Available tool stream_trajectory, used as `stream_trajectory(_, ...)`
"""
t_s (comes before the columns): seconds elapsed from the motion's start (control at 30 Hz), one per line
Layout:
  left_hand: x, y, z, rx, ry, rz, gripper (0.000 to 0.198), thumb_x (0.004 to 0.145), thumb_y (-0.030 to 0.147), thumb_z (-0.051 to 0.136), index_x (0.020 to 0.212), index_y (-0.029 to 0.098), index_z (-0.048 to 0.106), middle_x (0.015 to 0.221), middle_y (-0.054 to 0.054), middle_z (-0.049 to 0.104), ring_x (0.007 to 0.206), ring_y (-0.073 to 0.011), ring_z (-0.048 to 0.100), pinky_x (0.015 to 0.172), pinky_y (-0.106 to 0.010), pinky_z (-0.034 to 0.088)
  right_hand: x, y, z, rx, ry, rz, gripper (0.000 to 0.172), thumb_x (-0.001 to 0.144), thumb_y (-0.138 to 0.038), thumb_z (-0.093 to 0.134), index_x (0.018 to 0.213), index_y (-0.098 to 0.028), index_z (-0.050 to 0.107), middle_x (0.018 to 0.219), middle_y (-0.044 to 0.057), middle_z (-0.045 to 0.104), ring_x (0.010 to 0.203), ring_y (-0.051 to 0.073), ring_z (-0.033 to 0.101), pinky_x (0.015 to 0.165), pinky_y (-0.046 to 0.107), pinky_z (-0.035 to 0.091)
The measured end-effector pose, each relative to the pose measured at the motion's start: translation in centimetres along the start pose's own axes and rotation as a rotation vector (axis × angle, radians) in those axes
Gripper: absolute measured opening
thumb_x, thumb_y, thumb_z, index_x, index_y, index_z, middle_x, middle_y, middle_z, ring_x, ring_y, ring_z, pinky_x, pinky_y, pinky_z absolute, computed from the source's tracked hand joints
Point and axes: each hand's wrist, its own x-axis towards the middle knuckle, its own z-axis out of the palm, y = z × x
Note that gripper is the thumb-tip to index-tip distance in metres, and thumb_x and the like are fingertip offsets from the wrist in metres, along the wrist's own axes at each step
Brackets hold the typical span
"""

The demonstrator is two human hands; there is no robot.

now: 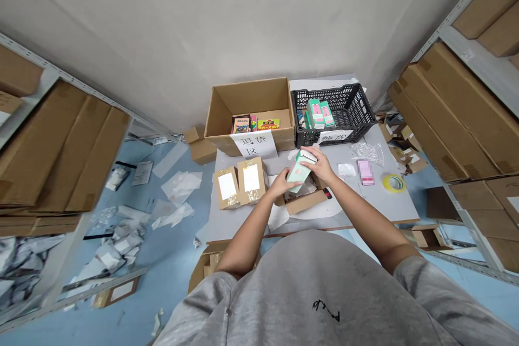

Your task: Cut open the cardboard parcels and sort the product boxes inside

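Note:
Between both hands I hold a small mint-green box [299,170], tilted above an opened cardboard carton [305,203] with white paper inside. My left hand [282,184] grips the box's lower left side. My right hand [318,164] is closed around its upper right end, near a white flap. Behind my hands stands a black plastic crate [359,113] containing several green-and-pink boxes [317,113]. To its left is a large open carton [251,89] with colourful packs [268,124] inside and a paper sign [254,144] on its front.
Two taped cartons [250,179] with white labels stand at the table's left. On the right lie yellow tape [394,183], a pink item [365,172] and bubble wrap [368,153]. Shelves of cartons [450,113] flank both sides. Papers [182,186] litter the blue floor.

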Motion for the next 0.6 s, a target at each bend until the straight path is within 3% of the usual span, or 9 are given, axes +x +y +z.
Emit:
stream_trajectory(0.1,-0.1,0.9,2.5,0.104,0.141,-0.019,0.058,0.078,0.054,0.095,0.115,0.023,0.063,0.118,-0.007,0.077,0.11,-0.0282,0.074,0.096,-0.038,0.057,-0.3,0.5,1.9,0.03,0.058,0.015,0.079,0.09,-0.069,0.085,0.156,-0.029,0.067,0.154,0.012,0.065,0.145,0.035,0.059,0.13,0.05,0.043)
stream_trajectory(0.23,-1.0,1.6,5.7,0.281,0.323,-0.1,0.046,0.092,0.043,0.084,0.123,0.023,0.057,0.126,-0.014,0.073,0.123,-0.0348,0.071,0.101,-0.044,0.055,-1.9,1.8,4.7,0.046,0.188,0.105,0.095,0.096,-0.071,0.075,0.172,-0.027,0.038,0.171,0.016,0.048,0.157,0.033,0.048,0.135,0.049,0.037)
stream_trajectory(0.37,-1.4,1.9,6.6,0.402,0.44,-0.06,0.052,0.094,0.032,0.077,0.137,0.018,0.053,0.147,-0.024,0.061,0.145,-0.0397,0.059,0.119,-0.052,0.047,-3.0,3.1,6.4,0.014,0.253,0.184,0.1,0.09,-0.072,0.081,0.165,-0.023,0.037,0.155,0.018,0.06,0.144,0.033,0.059,0.13,0.051,0.045)
stream_trajectory(0.47,-1.0,2.1,4.9,0.312,0.346,0.028,0.059,0.095,0.04,0.079,0.143,0.018,0.053,0.148,-0.022,0.062,0.145,-0.0384,0.059,0.121,-0.053,0.047,-2.5,3.6,5.8,0.127,0.277,0.213,0.093,0.089,-0.075,0.079,0.158,-0.025,0.041,0.143,0.016,0.069,0.13,0.031,0.069,0.118,0.047,0.056)
stream_trajectory(0.6,0.0,2.8,1.9,0.022,0.103,0.104,0.052,0.107,0.049,0.065,0.151,0.024,0.053,0.144,-0.014,0.071,0.132,-0.0293,0.07,0.112,-0.044,0.056,-1.6,3.3,4.3,0.241,0.158,0.19,0.086,0.091,-0.074,0.077,0.158,-0.03,0.045,0.146,0.013,0.071,0.132,0.031,0.07,0.116,0.046,0.058)
